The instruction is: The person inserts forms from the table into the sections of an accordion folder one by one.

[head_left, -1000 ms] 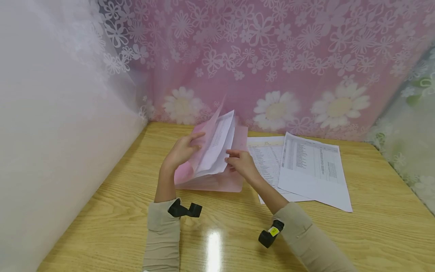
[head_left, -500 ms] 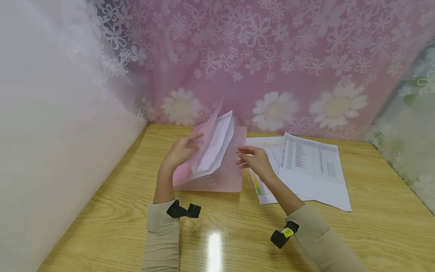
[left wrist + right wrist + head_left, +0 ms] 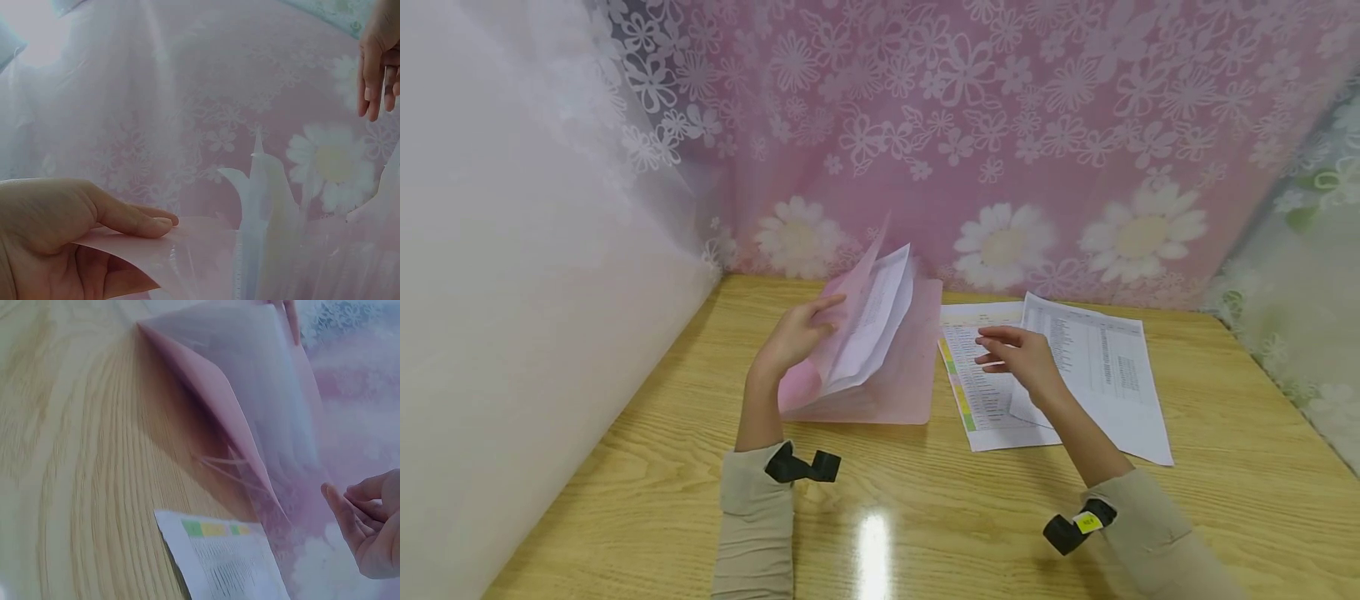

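My left hand [image 3: 792, 340] pinches the raised cover of a pink plastic folder [image 3: 917, 367]. In the left wrist view the thumb lies over the cover [image 3: 200, 250] and the fingers are beneath it. White printed sheets [image 3: 880, 321] stand tilted inside the folder, beside the raised cover. My right hand [image 3: 1024, 357] hovers over loose sheets to the folder's right, its fingers slightly bent and holding nothing. Nearest below it is a printed sheet with coloured edge cells [image 3: 988, 421]. Another printed sheet [image 3: 1112, 375] overlaps that one from the right.
Folder and sheets lie on a wood-grain table [image 3: 662, 467]. Close behind stands a pink flowered curtain [image 3: 880, 150]. A whitish sheet [image 3: 550, 250] runs along the left side, and a pale flowered one [image 3: 1315, 333] bounds the right.
My right hand has let go of the sheets in the folder and moved right, over the loose papers. The left hand stays on the folder's cover.
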Available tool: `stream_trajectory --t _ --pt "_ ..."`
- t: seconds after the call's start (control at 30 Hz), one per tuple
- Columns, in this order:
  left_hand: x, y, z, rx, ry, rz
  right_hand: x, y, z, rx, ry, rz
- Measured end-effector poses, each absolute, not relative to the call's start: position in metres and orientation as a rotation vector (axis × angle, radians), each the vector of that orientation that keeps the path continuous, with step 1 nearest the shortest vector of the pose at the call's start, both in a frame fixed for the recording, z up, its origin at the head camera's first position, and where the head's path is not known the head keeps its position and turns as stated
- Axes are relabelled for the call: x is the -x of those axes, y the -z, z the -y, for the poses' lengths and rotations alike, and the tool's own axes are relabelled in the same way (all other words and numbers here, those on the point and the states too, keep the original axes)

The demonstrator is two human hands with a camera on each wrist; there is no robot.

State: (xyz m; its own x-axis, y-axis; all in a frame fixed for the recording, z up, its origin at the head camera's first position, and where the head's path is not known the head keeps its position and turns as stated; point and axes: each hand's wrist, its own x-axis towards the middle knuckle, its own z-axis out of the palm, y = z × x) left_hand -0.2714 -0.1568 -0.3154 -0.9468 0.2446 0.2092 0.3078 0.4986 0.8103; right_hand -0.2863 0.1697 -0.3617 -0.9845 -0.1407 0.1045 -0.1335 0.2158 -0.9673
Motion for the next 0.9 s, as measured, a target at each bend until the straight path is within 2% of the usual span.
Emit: stream_trajectory --t 0.7,0.9 --pt "0.273 0.317 0.158 0.492 1.444 2.653 0.266 0.385 -0.294 0.102 2.136 -2.44" --pt "0.273 0.317 0.157 0.496 1.455 2.655 0.259 0.401 -0.321 -0.064 2.133 -2.526"
